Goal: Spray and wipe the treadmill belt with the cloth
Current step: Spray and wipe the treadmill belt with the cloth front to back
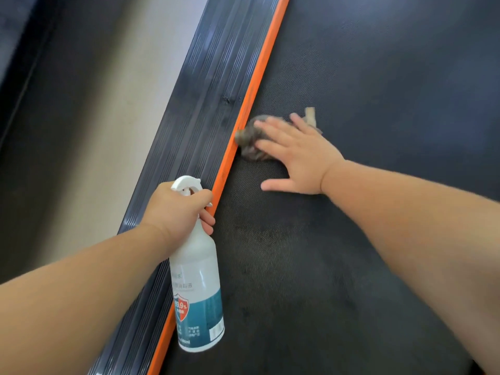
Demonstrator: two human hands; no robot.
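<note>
- Head view: the treadmill belt (365,239) fills the right and centre of the picture, a black textured surface running from the bottom edge up to the top.
- An orange strip (251,98) borders the belt's left edge on a diagonal. Just beyond it lies a dark ribbed side rail (205,104), and left of that a pale floor (113,104).
- The right hand (295,155) lies flat on the belt beside the orange strip, palm down. Its fingers (270,125) are straight and spread, pressing on the cloth (250,143) without curling round it, and the thumb rests on the bare belt towards the camera.
- The cloth is a crumpled grey-brown wad, somewhat blurred. It sits on the belt with its left edge touching the orange strip, partly under the fingertips. A lighter corner of it sticks out past the far side of the hand.
- The left hand (173,209) grips the neck of the spray bottle (198,280) just under its white trigger head (185,184), with the fingers (207,220) wrapped round the neck.
- The bottle is white and translucent with a teal label bearing a red shield. It hangs above the orange strip, well nearer the camera than the cloth, with its base towards the camera.
- A few darker patches show on the belt between the bottle and the right forearm.
</note>
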